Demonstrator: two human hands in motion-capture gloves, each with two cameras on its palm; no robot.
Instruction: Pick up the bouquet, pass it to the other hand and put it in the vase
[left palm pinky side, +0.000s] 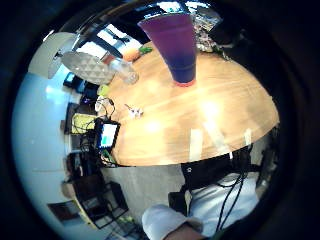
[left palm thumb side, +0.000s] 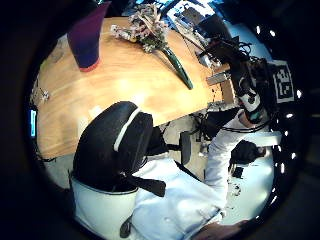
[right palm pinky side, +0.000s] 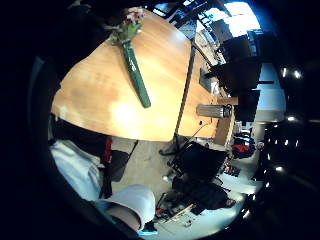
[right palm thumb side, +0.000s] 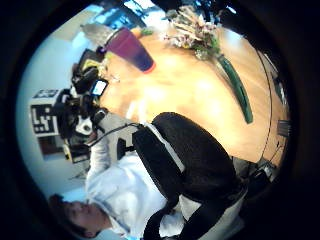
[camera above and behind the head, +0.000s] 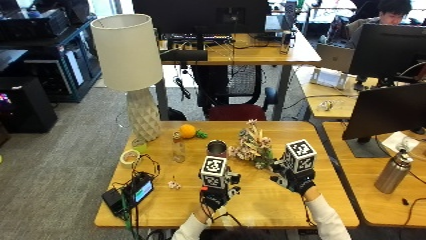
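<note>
On the wooden bench (camera above and behind the head: 166, 210), seen from above, the vase (camera above and behind the head: 216, 148) stands near the centre, a purple cup in the palm views. The bouquet (camera above and behind the head: 253, 146) lies just beside it at 3 o'clock, blossoms toward the far edge, its long green wrapped stem (right palm pinky side: 136, 70) flat on the wood. At 10 o'clock from the vase sit a clear bottle (camera above and behind the head: 178, 148) and an orange (camera above and behind the head: 188, 131); further at 9 o'clock stands a lamp (camera above and behind the head: 133, 70) with a roll of tape (camera above and behind the head: 129, 157) near its base. A small screen device (camera above and behind the head: 136, 192) with cables lies at 8 o'clock.

The left hand (camera above and behind the head: 214, 192) hovers at 6 o'clock from the vase, the right hand (camera above and behind the head: 294, 179) at 5 o'clock from the bouquet. Neither seems to touch anything. How far either hand's fingers are spread I cannot tell.
</note>
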